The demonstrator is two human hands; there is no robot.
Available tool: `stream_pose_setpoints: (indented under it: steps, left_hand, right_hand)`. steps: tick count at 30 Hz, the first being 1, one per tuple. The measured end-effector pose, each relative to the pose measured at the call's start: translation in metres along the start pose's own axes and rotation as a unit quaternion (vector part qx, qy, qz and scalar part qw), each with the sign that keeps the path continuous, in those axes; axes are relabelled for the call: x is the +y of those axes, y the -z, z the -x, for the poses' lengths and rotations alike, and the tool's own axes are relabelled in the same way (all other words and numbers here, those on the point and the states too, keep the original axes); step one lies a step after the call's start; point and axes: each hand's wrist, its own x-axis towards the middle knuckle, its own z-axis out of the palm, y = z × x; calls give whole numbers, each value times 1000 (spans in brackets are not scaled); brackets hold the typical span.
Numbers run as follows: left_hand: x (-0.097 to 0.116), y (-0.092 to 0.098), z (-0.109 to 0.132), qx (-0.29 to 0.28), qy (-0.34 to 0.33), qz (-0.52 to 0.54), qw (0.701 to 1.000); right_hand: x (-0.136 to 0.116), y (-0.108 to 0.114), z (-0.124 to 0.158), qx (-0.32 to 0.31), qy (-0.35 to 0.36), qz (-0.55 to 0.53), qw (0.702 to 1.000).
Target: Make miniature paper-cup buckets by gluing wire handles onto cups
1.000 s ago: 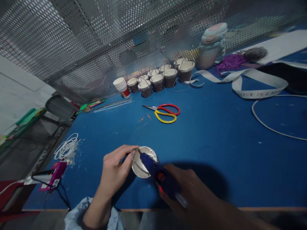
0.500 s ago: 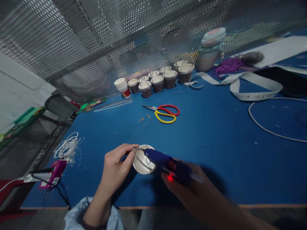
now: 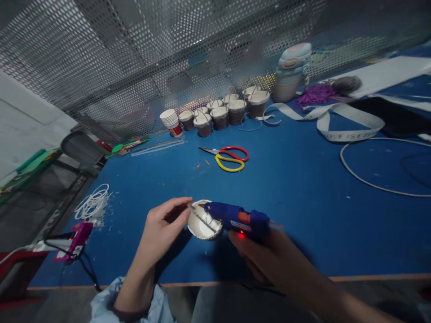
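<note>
My right hand [image 3: 261, 249] grips a blue hot glue gun [image 3: 232, 216] with a red light glowing on its underside. The gun's nozzle reaches over the far rim of a small white paper cup [image 3: 198, 229]. A thin grey cord [image 3: 204, 220] stretches across the cup's mouth. My left hand [image 3: 164, 226] pinches the cord's left end at the cup's left rim, thumb and forefinger closed. Whether those fingers also touch the cup's wall I cannot tell. Behind the cup lie scissors [image 3: 230, 153] with one red and one yellow handle.
Several grey-wrapped cups with handles [image 3: 219, 119] stand by the mesh panel, beside stacked paper cups [image 3: 171, 122] and a bottle [image 3: 289, 74]. White ribbon [image 3: 350, 121] and a cable [image 3: 350, 168] lie right. Coiled white cord [image 3: 92, 202] and a pink power strip [image 3: 76, 240] are left.
The glue gun has tilted and now lies more level, its nozzle still by the cup's far rim. The left hand keeps its pinch. The whole view has shifted slightly.
</note>
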Motion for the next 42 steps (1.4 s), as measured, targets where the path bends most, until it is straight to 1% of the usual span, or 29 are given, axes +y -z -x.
stream_pose_setpoints:
  steps: [3, 6, 8, 10, 13, 15, 17, 19, 21, 25, 28, 31, 34, 37, 39, 42]
  left_hand:
    - [0, 2, 2, -11, 58, 78, 995]
    - [-3, 4, 5, -11, 91, 130, 987]
    - [-6, 7, 7, 1, 99, 160, 982]
    - [-10, 9, 11, 26, 96, 193, 976]
    - [-13, 13, 16, 60, 80, 221, 970]
    - [-13, 15, 19, 83, 60, 218, 971]
    - [-12, 16, 22, 110, 43, 217, 969]
    - [-13, 16, 24, 130, 49, 221, 965]
    - [-14, 16, 25, 139, 80, 214, 964]
    - [-19, 14, 30, 140, 159, 197, 957]
    - [-21, 11, 34, 130, 176, 205, 954]
    - [-20, 8, 37, 140, 176, 206, 952]
    - [-20, 5, 39, 166, 157, 198, 953]
    - [-19, 4, 43, 183, 129, 178, 958]
    - [-18, 4, 46, 186, 124, 165, 961]
    - [-16, 10, 45, 182, 120, 148, 965]
  right_hand:
    - [3, 0, 1, 1, -7, -7, 1000]
    - [1, 0, 1, -1, -4, -12, 1000]
    - [-2, 0, 2, -8, -3, -14, 1000]
    - [-4, 0, 3, -15, -7, -18, 1000]
    - [-4, 1, 4, -23, -32, -22, 999]
    - [-4, 1, 5, -19, -38, -15, 999]
    - [-5, 2, 5, -11, -29, -8, 999]
    - [-5, 2, 6, -5, -21, -13, 1000]
    - [-4, 1, 6, 4, -25, -26, 999]
    - [-1, 1, 7, 31, -26, -32, 999]
    - [0, 1, 7, 52, -30, -32, 998]
    - [-3, 1, 7, 70, -50, -43, 995]
    - [-5, 1, 6, 81, -48, -64, 993]
    - [-3, 3, 6, 69, -43, -96, 992]
    - [-2, 4, 7, 60, -46, -117, 990]
    - [-1, 5, 9, 64, -35, -123, 990]
